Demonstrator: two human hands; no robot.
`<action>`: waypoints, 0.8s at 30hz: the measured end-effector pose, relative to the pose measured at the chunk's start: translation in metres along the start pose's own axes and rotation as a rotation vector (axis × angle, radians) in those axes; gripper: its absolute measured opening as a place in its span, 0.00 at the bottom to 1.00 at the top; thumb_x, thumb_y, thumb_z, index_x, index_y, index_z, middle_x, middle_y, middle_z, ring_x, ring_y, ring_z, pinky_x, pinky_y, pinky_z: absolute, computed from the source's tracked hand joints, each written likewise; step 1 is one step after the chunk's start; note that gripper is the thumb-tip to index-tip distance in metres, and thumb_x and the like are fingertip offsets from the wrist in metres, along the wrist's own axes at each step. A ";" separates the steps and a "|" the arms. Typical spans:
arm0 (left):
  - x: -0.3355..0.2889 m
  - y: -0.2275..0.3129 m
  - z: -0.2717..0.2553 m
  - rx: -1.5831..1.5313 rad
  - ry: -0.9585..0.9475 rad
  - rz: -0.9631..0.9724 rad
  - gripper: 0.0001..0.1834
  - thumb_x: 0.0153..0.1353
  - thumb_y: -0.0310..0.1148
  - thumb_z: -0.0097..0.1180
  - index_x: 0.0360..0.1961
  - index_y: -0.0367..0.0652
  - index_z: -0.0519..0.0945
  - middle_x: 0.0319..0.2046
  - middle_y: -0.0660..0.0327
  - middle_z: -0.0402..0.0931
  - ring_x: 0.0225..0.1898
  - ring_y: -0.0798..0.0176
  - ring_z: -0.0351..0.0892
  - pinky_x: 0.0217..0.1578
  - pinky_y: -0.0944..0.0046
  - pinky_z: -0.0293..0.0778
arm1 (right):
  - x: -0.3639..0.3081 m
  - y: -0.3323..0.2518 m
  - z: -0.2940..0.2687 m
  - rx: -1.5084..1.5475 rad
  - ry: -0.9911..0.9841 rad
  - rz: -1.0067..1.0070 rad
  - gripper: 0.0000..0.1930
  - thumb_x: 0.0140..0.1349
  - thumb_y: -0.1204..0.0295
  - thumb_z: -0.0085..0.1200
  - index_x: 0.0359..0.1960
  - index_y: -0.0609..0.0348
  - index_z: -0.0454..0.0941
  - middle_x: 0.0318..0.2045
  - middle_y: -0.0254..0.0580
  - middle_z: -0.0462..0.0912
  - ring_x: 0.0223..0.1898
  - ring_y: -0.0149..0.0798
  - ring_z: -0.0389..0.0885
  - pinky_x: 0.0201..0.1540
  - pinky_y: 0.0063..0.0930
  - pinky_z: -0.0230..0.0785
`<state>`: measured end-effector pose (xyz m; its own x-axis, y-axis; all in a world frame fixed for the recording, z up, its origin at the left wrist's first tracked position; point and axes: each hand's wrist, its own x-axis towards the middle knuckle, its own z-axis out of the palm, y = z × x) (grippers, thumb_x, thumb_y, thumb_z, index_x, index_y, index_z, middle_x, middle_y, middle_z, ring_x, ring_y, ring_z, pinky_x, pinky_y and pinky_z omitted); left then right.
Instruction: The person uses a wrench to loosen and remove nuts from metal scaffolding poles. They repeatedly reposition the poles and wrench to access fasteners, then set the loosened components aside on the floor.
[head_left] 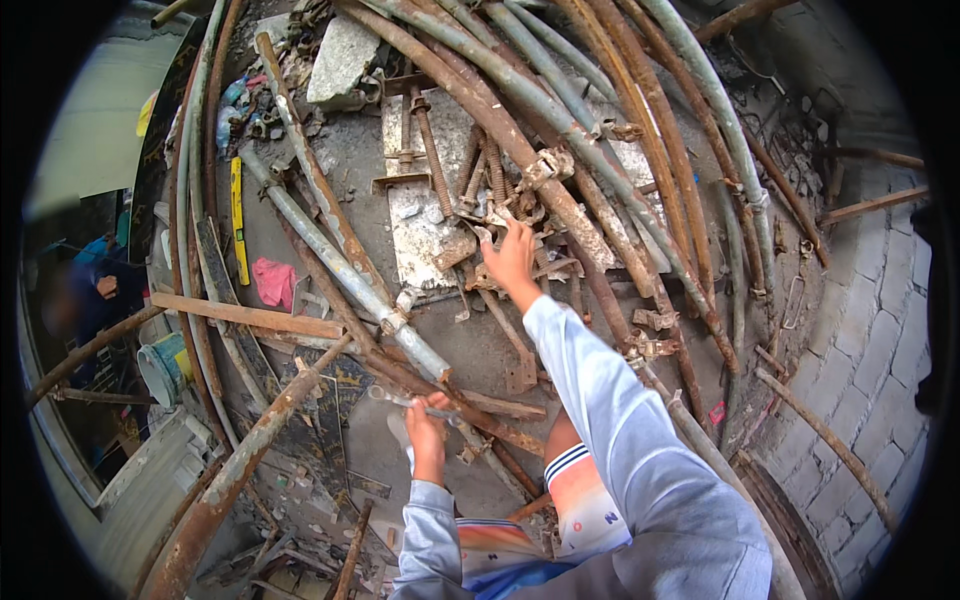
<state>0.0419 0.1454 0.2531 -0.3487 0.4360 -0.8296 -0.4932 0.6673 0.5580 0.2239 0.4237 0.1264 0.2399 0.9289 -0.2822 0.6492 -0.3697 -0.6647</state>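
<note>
My right hand reaches into a heap of rusty metal fittings, thumb and forefinger apart at its near edge. Whether it touches a piece there I cannot tell. Long threaded rods with flat plates stand in and beside this heap, on a pale, dirty board. Lower and to the left, my left hand is closed around a short grey metal tool with a rounded end, wrench-like in shape. Just beyond that hand runs a grey pipe carrying a rusty clamp.
Long rusty and grey pipes cross the far and right side. At left are a yellow spirit level, a pink cloth, a wooden strip and a bucket. A person is at the far left; a block wall stands right.
</note>
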 end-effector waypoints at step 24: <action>-0.001 -0.036 -0.132 0.106 0.012 -0.203 0.21 0.80 0.45 0.36 0.44 0.39 0.75 0.40 0.54 0.85 0.41 0.62 0.86 0.41 0.63 0.75 | 0.058 0.000 -0.002 -0.770 -0.962 -0.323 0.11 0.55 0.76 0.57 0.41 0.60 0.84 0.38 0.60 0.86 0.44 0.60 0.85 0.49 0.49 0.77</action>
<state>-0.0454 0.0414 0.2360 -0.2601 0.2797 -0.9242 -0.4682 0.8005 0.3740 0.2394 0.4776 0.1120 -0.4150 0.4620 -0.7838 0.9069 0.2786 -0.3160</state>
